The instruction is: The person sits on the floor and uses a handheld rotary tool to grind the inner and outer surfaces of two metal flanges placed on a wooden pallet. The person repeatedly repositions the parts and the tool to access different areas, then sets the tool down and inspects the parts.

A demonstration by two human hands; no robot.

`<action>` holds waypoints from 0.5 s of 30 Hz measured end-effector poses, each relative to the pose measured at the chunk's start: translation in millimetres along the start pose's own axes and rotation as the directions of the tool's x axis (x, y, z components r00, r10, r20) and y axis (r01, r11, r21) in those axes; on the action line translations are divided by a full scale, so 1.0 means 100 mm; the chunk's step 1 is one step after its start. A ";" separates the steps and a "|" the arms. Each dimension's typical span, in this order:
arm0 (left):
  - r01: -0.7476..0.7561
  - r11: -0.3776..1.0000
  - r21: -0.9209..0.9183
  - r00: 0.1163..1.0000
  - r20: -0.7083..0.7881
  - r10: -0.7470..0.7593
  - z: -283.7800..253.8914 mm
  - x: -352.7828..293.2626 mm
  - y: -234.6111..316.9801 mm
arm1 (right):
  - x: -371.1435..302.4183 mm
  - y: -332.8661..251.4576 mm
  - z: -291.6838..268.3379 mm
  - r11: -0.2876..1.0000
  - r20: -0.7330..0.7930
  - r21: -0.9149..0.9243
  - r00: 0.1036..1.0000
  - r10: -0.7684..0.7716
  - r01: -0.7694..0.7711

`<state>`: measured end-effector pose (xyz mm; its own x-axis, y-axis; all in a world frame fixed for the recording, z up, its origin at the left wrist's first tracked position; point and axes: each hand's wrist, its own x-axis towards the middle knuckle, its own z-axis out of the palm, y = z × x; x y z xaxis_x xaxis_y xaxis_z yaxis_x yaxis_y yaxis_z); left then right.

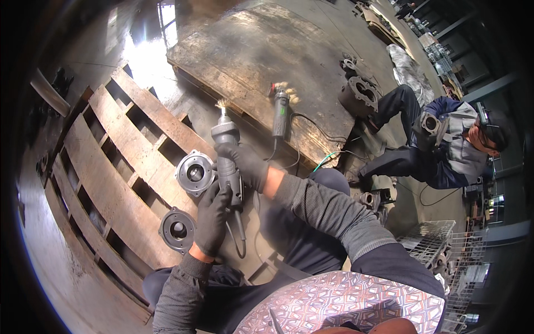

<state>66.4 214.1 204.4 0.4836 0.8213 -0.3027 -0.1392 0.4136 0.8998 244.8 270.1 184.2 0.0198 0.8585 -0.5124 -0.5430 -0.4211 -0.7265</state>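
Observation:
Both gloved hands hold a dark electric straight grinder (225, 161) with a brass-coloured wire brush (222, 104) at its tip, pointing away from me. My right hand (247, 165) wraps round the upper body, just below the collar. My left hand (212, 214) grips the lower body near the cord. Beside the tool, a round grey metal flange part (207, 179) with a central bore lies on the wooden pallet (103, 181). A second, darker flange part (187, 218) lies nearer to me, beside my left wrist. The brush touches neither part.
An angle grinder (280, 118) rests on the wooden platform (239, 42) ahead, near a pale glove (290, 92). Cords run off its right edge. Rusty castings (357, 96) stand farther right. A seated co-worker (453, 139) holds a metal part. A wire basket (431, 240) stands at right.

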 end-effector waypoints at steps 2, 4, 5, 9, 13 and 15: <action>-0.002 0.994 0.110 0.998 0.056 -0.004 -0.05 -0.02 -0.02 | 0.02 0.05 -0.04 1.000 -0.017 -0.002 1.000 -0.022 0.022; -0.162 0.940 0.300 0.982 0.139 0.125 -0.08 -0.02 -0.06 | 0.05 0.09 -0.06 0.999 -0.013 -0.013 0.999 -0.038 0.038; -0.070 0.979 0.194 0.993 0.110 0.049 -0.09 -0.01 -0.08 | 0.06 0.11 -0.06 1.000 -0.004 -0.019 1.000 -0.025 0.025; -0.016 1.000 -0.012 0.995 0.101 0.017 -0.06 0.01 -0.08 | 0.05 0.10 -0.02 0.987 0.024 -0.056 0.989 -0.147 0.148; 0.000 1.000 0.000 0.986 0.165 0.000 -0.03 -0.03 0.04 | 0.02 0.06 -0.02 0.987 0.072 -0.016 0.985 -0.155 0.157; 0.038 0.999 -0.033 0.994 0.101 -0.035 0.00 -0.04 0.05 | 0.05 0.04 -0.05 0.979 0.101 -0.024 0.975 -0.198 0.201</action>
<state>64.1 212.9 210.3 0.5727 0.7626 -0.3008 -0.1490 0.4576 0.8766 247.2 271.0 176.2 0.0419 0.9499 -0.3096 -0.5080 -0.2466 -0.8253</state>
